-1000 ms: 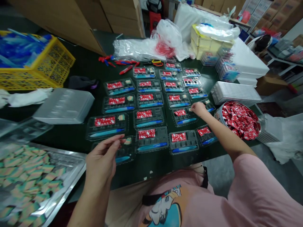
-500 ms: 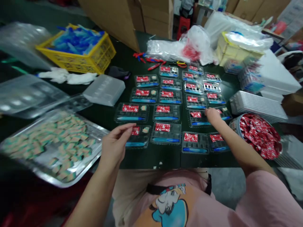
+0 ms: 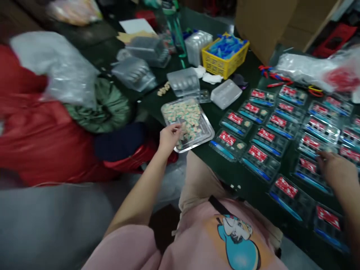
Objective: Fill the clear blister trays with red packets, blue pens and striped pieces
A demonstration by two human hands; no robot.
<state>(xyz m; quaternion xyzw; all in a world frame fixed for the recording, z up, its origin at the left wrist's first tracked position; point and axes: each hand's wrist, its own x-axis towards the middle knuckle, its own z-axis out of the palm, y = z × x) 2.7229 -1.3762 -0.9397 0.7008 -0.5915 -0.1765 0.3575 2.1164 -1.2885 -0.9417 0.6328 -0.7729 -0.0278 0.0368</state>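
Note:
My left hand (image 3: pixel 169 137) is over the near side of a shiny metal tray (image 3: pixel 208 132), its thumb and fingers drawn together at the small beige-and-green pieces (image 3: pixel 189 109). Whatever lies between those fingertips is too blurred to make out. On the right, my right hand (image 3: pixel 339 170) hovers at the rows of clear plastic blister trays, fingers pinched beside one blister tray (image 3: pixel 308 168). What it pinches is hidden. Each blister tray shows a red-and-white packet (image 3: pixel 258 153) and a blue pen (image 3: pixel 256 168); several also contain a beige piece (image 3: pixel 240 146).
A yellow basket (image 3: pixel 225 67) of blue pens stands at the back. Nearby are an upturned clear plastic tray (image 3: pixel 226 93), white gloves (image 3: pixel 212 78) and stacked clear shells (image 3: pixel 133 73). Red-and-blue items (image 3: pixel 277 76) lie beside plastic bags (image 3: pixel 302 65). Red fabric bundles (image 3: pixel 33 142) fill the left.
The view has swung left. My left hand has left the blister trays and moved over to the metal tray. My right hand is still among the blister trays, at a different one.

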